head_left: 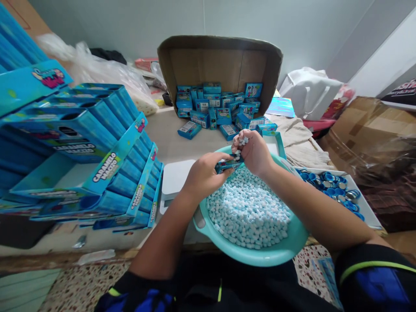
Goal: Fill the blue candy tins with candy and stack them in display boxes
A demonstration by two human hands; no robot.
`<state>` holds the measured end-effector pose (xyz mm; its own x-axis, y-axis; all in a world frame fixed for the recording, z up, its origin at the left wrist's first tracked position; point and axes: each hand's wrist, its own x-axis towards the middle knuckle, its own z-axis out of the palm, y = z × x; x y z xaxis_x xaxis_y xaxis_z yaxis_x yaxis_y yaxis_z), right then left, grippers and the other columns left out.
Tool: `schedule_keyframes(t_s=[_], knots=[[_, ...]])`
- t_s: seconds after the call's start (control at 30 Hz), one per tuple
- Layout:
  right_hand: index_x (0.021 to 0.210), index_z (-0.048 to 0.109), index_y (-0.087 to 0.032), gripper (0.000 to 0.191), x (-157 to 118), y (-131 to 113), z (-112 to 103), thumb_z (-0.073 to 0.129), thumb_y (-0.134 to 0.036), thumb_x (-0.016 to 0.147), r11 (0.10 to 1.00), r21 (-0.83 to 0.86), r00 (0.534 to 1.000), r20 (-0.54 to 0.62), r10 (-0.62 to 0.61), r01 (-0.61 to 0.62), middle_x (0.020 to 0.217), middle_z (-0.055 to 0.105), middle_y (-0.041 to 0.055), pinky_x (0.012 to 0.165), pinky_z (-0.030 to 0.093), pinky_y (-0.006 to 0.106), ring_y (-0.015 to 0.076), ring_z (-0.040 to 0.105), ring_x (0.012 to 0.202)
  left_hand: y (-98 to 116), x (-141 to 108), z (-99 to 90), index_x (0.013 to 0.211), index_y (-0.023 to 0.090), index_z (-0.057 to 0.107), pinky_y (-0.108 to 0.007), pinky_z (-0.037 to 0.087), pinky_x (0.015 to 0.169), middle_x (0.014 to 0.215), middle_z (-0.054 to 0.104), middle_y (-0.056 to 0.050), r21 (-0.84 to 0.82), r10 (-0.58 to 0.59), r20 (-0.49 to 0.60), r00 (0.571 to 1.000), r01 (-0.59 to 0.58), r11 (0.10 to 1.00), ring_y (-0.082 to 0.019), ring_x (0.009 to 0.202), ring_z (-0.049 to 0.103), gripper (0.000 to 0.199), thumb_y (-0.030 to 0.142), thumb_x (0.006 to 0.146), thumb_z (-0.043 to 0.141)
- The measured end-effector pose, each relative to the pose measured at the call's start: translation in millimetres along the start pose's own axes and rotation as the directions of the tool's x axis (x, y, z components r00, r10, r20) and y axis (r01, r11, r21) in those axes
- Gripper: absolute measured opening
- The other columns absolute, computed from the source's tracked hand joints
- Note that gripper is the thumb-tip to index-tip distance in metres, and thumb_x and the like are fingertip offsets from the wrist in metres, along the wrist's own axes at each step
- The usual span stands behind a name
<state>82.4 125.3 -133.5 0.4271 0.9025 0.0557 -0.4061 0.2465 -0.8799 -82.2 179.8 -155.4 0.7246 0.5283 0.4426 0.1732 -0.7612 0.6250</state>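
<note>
A turquoise basin (260, 258) full of small pale blue and white candies (250, 212) sits in front of me. Over its far left part my left hand (208, 171) grips a small blue candy box (229, 164), which lies tilted towards the right. My right hand (255, 149) is cupped around several candies (243, 141) beside the box's end. Some of these candies are at the box's opening, between the two hands. Fingers hide much of the box.
Blue display trays with boxes (113, 167) stack high at left. Behind, a cardboard carton (221, 60) lies on its side with several small blue boxes (224, 116). A white scale (177, 177) stands left of the basin; a white tray (364, 208) of blue caps (334, 186) lies right.
</note>
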Motion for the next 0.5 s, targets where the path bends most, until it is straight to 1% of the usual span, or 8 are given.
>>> schedule_keyframes(t_s=[0.07,0.23,0.37,0.5], knots=[[0.071,0.042,-0.024,0.028,0.1,-0.3,-0.1,0.063,-0.042,0.073,1.000,0.003,1.000,0.001,-0.011,0.011,0.069,0.049,-0.0024,0.066,0.044,0.032,0.0147,0.050,0.061,-0.4,-0.1,0.1,0.109,0.024,0.072,-0.037,0.055,0.088,0.112,0.076,-0.004,-0.002,-0.009,0.005,1.000,0.009,1.000,-0.023,0.103,0.070,0.028,0.024,0.082,0.077],[0.070,0.044,-0.024,0.024,0.9,-0.3,-1.2,0.063,-0.039,0.074,0.999,0.021,0.999,-0.002,-0.035,0.035,0.068,0.047,-0.0025,0.063,0.041,0.030,0.0138,0.046,0.059,-0.4,-0.5,1.4,0.108,0.024,0.072,-0.033,0.056,0.080,0.109,0.076,-0.004,-0.007,-0.036,-0.034,0.999,0.036,0.999,-0.023,0.100,0.071,0.028,0.025,0.080,0.077],[0.069,0.044,-0.024,0.024,1.5,0.2,-1.7,0.062,-0.039,0.075,0.998,0.022,0.999,-0.007,-0.053,0.053,0.067,0.045,-0.0023,0.061,0.039,0.030,0.0135,0.042,0.059,-0.1,-0.6,2.6,0.104,0.024,0.073,-0.034,0.056,0.081,0.106,0.076,-0.004,-0.014,-0.049,-0.056,0.997,0.048,0.999,-0.022,0.097,0.071,0.026,0.025,0.079,0.078],[0.069,0.044,-0.024,0.023,1.1,-0.5,-1.8,0.061,-0.036,0.077,0.996,0.029,0.996,0.005,-0.085,0.085,0.066,0.043,-0.0021,0.058,0.036,0.030,0.0133,0.040,0.058,-0.1,-0.2,3.2,0.102,0.023,0.073,-0.034,0.055,0.084,0.104,0.077,-0.003,-0.025,-0.070,-0.088,0.994,0.068,0.997,-0.021,0.098,0.071,0.023,0.024,0.080,0.077]])
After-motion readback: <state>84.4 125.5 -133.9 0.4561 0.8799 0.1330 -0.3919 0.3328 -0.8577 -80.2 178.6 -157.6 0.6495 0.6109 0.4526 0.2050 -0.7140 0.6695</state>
